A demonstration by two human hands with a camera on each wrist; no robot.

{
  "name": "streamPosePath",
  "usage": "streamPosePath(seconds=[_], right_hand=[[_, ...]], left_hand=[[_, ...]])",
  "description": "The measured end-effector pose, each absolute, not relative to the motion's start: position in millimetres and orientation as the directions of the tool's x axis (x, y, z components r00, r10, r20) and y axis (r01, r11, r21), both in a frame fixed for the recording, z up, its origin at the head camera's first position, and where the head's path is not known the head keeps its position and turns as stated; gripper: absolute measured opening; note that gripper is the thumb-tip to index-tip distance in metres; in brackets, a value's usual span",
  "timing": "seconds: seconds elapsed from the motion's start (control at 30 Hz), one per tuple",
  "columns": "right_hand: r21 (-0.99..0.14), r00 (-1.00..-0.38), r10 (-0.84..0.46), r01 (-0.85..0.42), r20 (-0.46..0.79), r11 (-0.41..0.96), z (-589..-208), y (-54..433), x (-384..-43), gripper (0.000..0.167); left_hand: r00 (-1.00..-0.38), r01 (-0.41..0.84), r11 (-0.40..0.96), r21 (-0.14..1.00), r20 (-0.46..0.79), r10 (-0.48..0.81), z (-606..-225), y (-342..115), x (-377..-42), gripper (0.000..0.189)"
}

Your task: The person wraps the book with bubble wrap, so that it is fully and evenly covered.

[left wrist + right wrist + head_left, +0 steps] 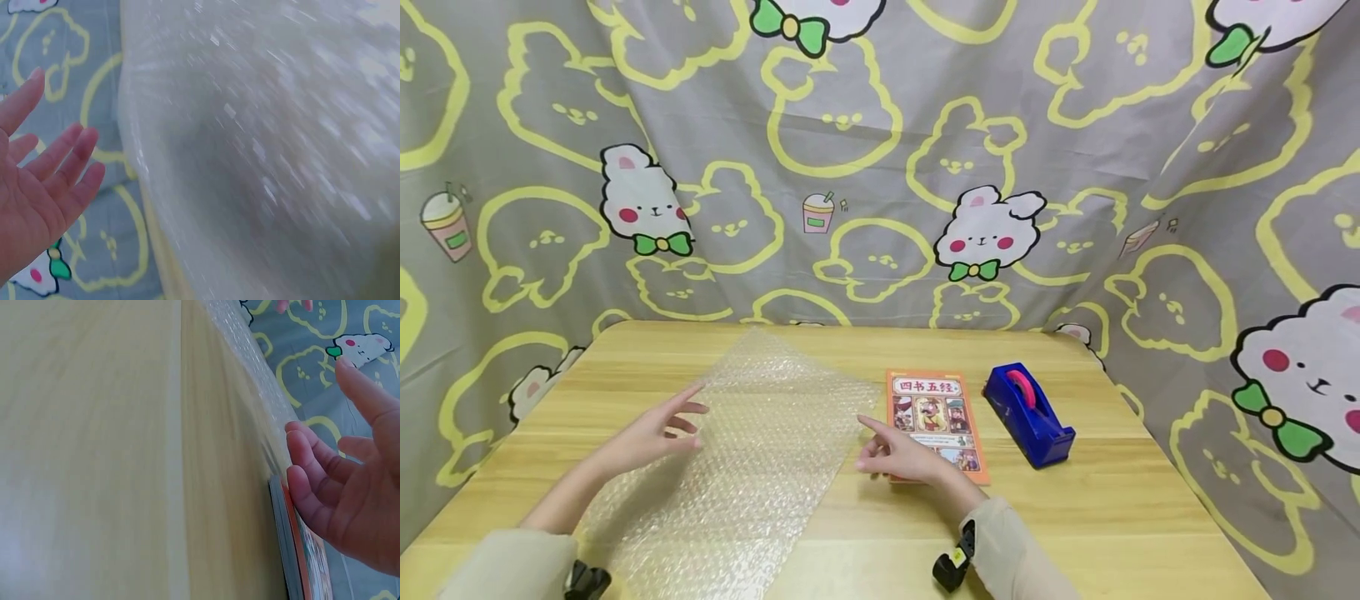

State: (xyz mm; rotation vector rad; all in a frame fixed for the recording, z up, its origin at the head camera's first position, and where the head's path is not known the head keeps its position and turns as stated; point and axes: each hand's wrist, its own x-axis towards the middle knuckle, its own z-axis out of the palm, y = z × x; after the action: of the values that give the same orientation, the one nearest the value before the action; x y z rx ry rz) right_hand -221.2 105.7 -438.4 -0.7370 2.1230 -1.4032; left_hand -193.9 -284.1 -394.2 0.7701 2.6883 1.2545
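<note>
Now hands (658,433) (898,454) half-spread, empty, near bubble wrap (752,450); tape dispenser (1037,437) holds red roll (1028,392).

Head POV high, fwd-down; wrist POVs low, close; all w/ bubble wrap (737,450)

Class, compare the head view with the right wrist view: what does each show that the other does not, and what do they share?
Only the head view shows the blue tape dispenser and the readable title on the orange book.

Only the right wrist view shows the palm side of the right hand and the book's grey side edge.

Both show that hand, the book, bubble wrap, the wooden table and patterned fabric.
</note>
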Motion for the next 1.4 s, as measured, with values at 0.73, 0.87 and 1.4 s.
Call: streamPosePath(seconds=[0.73,0.87,1.4], right_hand=[[-0.935,-0.821,-0.567,-0.149,-0.065,0.323,-440.2,172.1,-210.3,0.072],[-0.930,-0.829,-0.555,-0.147,-0.069,0.336,-438.0,179.1,-208.7,0.072],[-0.925,-0.874,-0.483,-0.138,-0.054,0.355,-443.1,208.4,-204.5,0.069]], left_hand=[[-0.777,0.421,0.389,0.819,0.105,0.621,-409.2,-209.0,-232.0,0.077],[-0.768,0.430,0.390,0.814,0.102,0.633,-410.5,-197.5,-235.7,0.076],[-0.725,0.374,0.394,0.840,0.000,0.689,-417.9,-139.2,-246.0,0.074]])
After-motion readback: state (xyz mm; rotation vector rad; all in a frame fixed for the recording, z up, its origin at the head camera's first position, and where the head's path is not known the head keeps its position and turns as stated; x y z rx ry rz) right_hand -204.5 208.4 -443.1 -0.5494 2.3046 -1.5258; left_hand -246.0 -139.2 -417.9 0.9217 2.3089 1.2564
